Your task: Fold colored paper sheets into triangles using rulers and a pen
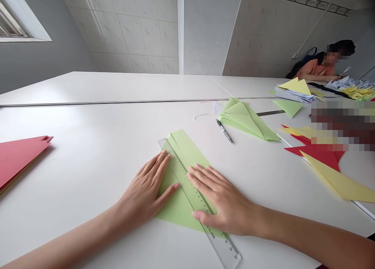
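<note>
A green paper sheet [187, 155] lay flat on the white table [88, 144], its long shape folded to a point at the far end, with a crease showing there. A clear ruler [225, 249] ran diagonally along it. The sheet sat between the two hands, partly under both. The left hand [143, 193] rested open on its left side, thumb touching the ruler's edge. The right hand [219, 200] lay open across ruler and paper, fingers spread, neither hand gripping, the two apart
</note>
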The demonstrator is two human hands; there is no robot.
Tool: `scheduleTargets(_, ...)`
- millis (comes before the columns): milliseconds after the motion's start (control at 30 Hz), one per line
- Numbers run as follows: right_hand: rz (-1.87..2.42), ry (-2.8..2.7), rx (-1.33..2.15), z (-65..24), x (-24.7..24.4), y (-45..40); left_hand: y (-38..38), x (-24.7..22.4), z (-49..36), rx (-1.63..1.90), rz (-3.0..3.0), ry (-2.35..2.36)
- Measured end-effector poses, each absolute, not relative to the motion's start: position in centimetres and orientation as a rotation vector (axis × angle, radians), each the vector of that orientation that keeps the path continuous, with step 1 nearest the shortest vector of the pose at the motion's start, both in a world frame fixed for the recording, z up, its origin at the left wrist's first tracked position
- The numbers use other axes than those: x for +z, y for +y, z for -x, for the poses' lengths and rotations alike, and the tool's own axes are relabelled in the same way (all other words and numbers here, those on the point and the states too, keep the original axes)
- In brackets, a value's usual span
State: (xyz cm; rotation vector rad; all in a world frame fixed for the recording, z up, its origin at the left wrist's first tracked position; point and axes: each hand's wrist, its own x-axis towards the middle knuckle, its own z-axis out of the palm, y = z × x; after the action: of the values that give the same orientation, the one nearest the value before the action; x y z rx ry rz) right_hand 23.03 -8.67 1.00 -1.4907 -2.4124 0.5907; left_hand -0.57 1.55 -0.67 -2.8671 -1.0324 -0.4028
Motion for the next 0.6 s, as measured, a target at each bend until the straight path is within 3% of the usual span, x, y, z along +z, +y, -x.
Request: scheduleTargets(600, 1.451, -2.382, 0.598, -23.36, 1.16, -8.72, 1.74, -0.5, 0.47, -0.352, 2.891, -1.031)
